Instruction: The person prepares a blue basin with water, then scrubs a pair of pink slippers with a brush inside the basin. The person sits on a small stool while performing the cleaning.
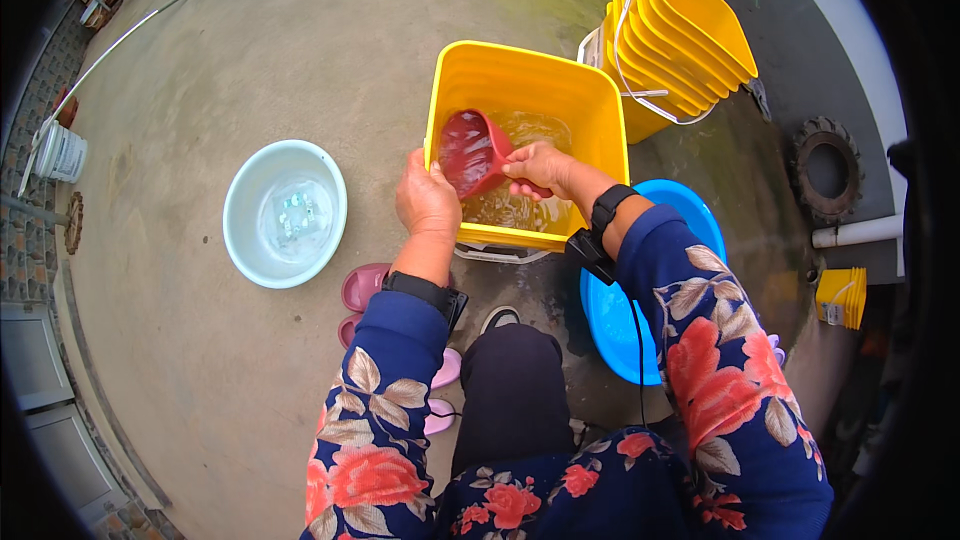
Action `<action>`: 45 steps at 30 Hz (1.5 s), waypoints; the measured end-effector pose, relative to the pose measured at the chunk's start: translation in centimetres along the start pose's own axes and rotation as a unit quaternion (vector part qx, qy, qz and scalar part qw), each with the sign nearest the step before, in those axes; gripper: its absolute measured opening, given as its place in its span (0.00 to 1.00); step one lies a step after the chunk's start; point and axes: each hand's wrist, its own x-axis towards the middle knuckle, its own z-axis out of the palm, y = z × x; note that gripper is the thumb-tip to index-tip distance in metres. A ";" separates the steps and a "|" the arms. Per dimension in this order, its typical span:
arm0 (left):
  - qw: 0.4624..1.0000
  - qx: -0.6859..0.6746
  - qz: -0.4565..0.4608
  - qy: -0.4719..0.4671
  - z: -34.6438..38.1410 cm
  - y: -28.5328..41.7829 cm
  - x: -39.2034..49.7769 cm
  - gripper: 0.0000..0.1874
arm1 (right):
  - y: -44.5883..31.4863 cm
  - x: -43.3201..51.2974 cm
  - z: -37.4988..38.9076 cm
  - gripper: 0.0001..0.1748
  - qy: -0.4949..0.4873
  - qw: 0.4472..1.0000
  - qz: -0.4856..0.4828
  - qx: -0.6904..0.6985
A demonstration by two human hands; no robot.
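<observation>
A square yellow plastic bucket (525, 67) stands before me with water (536, 131) in it. My left hand (427, 195) grips the bucket's left rim, its thumb on the near left side. In my right hand (547, 171) is the handle of a red plastic water dipper (495, 142). The dipper's bowl is tilted inside the bucket, down at the water, and water shows in it. Part of the handle is hidden by my right fingers.
A pale blue basin (234, 217) sits on the concrete at left. Under my right forearm is a bright blue basin (600, 322). Stacked yellow buckets (660, 52) stand behind right. Pink slippers (365, 285) lie by my foot. A tire (806, 172) leans against the right wall.
</observation>
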 end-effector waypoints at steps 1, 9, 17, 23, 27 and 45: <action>1.000 -0.004 0.001 0.002 0.0 0.1 -0.1 0.09 | -0.1 -0.4 0.1 0.03 -0.024 0.999 -0.022 0.031; 1.000 0.007 0.021 0.016 0.4 -0.5 0.2 0.09 | 1.1 -4.8 -2.6 0.07 -0.056 0.985 -0.111 0.122; 0.998 0.000 0.046 0.043 0.9 -1.4 0.8 0.10 | 5.1 -9.0 -3.6 0.14 -0.121 0.930 -0.170 0.302; 0.997 0.017 0.074 0.032 1.0 -2.0 1.2 0.10 | 8.2 -15.4 -3.6 0.13 -0.114 0.887 -0.242 0.376; 0.996 0.016 0.084 0.007 1.1 -2.2 1.7 0.10 | 12.2 -21.9 -4.9 0.19 -0.069 0.871 -0.265 0.408; 0.995 0.070 0.072 0.010 0.9 -2.2 2.1 0.11 | 33.4 -29.7 -9.0 0.16 0.371 0.907 0.108 0.169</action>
